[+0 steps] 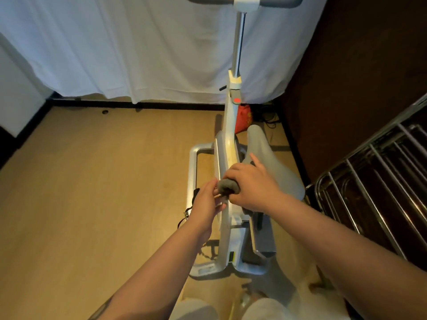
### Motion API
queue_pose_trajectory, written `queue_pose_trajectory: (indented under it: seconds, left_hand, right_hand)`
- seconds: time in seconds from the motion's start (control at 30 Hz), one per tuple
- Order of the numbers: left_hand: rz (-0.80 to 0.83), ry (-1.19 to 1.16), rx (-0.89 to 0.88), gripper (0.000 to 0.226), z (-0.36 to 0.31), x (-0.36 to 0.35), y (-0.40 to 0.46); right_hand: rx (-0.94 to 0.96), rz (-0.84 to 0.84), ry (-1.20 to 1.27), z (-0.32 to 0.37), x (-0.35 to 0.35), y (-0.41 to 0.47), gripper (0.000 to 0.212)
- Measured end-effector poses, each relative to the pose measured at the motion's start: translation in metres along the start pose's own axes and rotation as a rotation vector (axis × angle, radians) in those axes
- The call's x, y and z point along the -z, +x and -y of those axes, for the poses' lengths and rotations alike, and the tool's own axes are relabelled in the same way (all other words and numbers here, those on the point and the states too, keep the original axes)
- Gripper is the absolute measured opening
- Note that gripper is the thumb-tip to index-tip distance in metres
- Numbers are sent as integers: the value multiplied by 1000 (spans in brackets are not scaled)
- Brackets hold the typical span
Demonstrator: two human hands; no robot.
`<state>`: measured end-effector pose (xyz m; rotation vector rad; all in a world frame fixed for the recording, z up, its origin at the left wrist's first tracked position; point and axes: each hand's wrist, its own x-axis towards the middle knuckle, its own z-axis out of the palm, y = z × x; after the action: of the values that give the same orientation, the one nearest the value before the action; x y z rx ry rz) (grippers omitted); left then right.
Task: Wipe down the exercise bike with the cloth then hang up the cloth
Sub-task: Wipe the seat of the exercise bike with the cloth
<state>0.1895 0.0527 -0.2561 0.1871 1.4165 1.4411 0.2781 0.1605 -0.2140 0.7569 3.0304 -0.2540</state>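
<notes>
Head view looks down on a tan floor (92, 181) with a smooth, matte finish, edged by a dark skirting line along the far wall. White curtains (138, 47) hang in soft folds across that wall, their hems reaching nearly to the floor. To the right stands a dark brown wall, and at the lower right a metal rack (369, 176) of thin, shiny chrome bars slants across the corner.

Standing on the floor in the middle is the exercise bike (227, 139), a slim white frame of glossy plastic and metal. A bright steel post rises from it to grey padded handlebars (245, 0) at the top edge. Its saddle (270, 158) is pale grey, smooth and rounded, broad at the rear and narrow at the nose. A silver tubular base loops out to the left of the frame. Behind the frame, a red bag (242, 118) sits by the wall beside tangled black cords.

Bunched into a soft grey roll, the cloth (227, 186) lies against the bike's frame just left of the saddle. The right hand (251, 183) clasps it from above with fingers curled round it. The left hand (208, 199) pinches the cloth's left end with its fingertips. Both bare forearms reach in from the bottom edge.
</notes>
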Motion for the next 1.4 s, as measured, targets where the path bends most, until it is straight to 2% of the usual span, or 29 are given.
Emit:
queue_pose_trajectory:
  seconds: [0.13, 0.3, 0.37, 0.57, 0.67, 0.77, 0.83, 0.97, 1.07, 1.13, 1.2, 1.3, 1.4]
  left_hand:
    - [-14, -16, 22, 37, -1, -2, -5]
    - [-66, -31, 36, 41, 0, -14, -9]
    - [-92, -8, 24, 42, 2, -18, -10]
    - [-136, 31, -47, 28, 4, -27, -17]
    - [-166, 29, -72, 26, 6, -29, -18]
    - [-199, -1, -82, 20, 5, -29, -17]
    - [-209, 1, -79, 21, 4, -31, -18]
    - [-206, -27, -48, 24, 4, -37, -18]
    - [-210, -46, -41, 24, 6, -38, -15]
    - [-228, -67, -65, 21, 7, -37, -14]
    - [-229, -92, -70, 23, 10, -37, -12]
    - [-224, -134, -78, 24, 11, -39, -14]
    - [-210, -121, -86, 26, 11, -39, -13]
  right_hand:
    - [45, 142, 84, -13, 8, 14, 28]
    - [36, 452, -12, -3, 24, 52, 30]
    - [57, 507, -15, -4, 27, 54, 34]
    - [27, 502, -39, 1, 17, 64, 16]
    - [102, 439, -60, -3, 19, 54, 24]
    - [194, 338, 50, -15, 20, 33, 19]
    - [145, 375, 73, -13, 18, 38, 19]
    - [65, 507, -123, 5, 18, 61, 23]
    - [156, 393, -136, -5, 17, 45, 23]
    - [172, 309, -23, -10, 17, 31, 23]
    - [111, 345, 22, -7, 16, 35, 24]
    - [83, 426, -114, 6, 18, 49, 23]
    - [181, 364, -209, 0, 21, 34, 25]
